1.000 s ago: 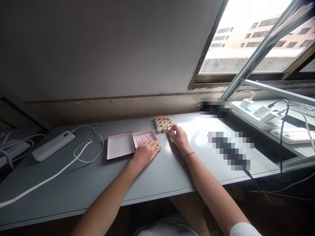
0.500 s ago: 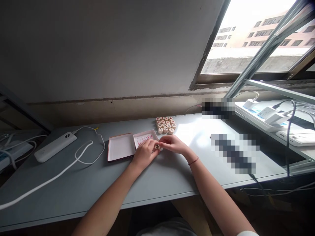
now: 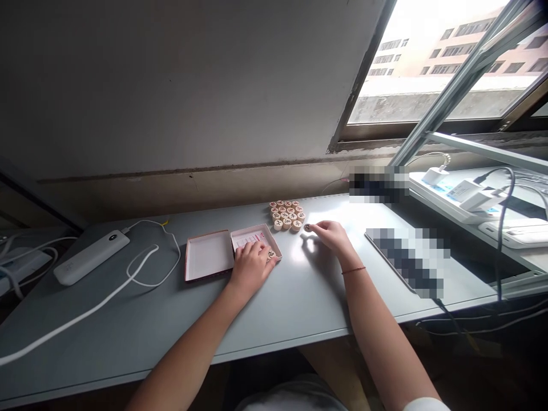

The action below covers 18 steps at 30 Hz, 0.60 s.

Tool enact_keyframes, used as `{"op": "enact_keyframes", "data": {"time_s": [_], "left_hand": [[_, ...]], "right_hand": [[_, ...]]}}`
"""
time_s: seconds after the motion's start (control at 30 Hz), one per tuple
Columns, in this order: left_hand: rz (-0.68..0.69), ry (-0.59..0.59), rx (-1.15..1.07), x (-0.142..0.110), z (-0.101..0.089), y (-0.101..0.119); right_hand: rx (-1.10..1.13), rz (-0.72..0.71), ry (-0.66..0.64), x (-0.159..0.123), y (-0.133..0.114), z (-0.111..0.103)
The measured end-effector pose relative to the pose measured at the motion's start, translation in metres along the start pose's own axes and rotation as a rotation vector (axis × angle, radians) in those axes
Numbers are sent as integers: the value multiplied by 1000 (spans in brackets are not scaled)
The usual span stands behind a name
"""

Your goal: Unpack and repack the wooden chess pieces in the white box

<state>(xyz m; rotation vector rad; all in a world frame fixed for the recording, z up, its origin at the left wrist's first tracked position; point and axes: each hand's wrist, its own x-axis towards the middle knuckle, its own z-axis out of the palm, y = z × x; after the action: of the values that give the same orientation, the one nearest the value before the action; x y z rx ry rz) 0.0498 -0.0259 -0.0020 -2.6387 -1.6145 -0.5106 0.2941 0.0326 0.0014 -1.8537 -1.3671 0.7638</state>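
Note:
Between the thumb and fingertips of my right hand (image 3: 330, 235) is a round wooden Chinese chess piece (image 3: 307, 227), raised just right of the grouped pieces. My left hand (image 3: 250, 268) rests over the near side of the small open box (image 3: 277, 242), its fingers curled around another Chinese chess piece (image 3: 270, 254) with a dark character; whether more sit under the palm is hidden. Several wooden chess pieces (image 3: 286, 216) stand packed in rows behind the box, some marked in red and some in black. The box lid (image 3: 208, 257) lies open-side up, against the box's left side.
A white power bank (image 3: 92, 257) with a looping white cable (image 3: 107, 299) lies at the left. To the right is a blurred-out flat device (image 3: 405, 262). Beyond it, chargers sit on a white power strip (image 3: 447, 197) beside a metal frame (image 3: 454, 74). A wall backs the desk.
My right hand has moved away from my left hand, to the right and slightly back, carrying a chess piece. My left hand has stayed over the box.

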Motion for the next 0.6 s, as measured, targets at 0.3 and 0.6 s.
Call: {"op": "enact_keyframes", "data": {"time_s": [0.3, 0.6], "left_hand": [[-39, -20, -100, 0, -1, 2], [-28, -46, -219, 4, -2, 4]], "right_hand": [[-250, -8, 160, 5, 6, 16], [54, -419, -222, -17, -20, 20]]}}
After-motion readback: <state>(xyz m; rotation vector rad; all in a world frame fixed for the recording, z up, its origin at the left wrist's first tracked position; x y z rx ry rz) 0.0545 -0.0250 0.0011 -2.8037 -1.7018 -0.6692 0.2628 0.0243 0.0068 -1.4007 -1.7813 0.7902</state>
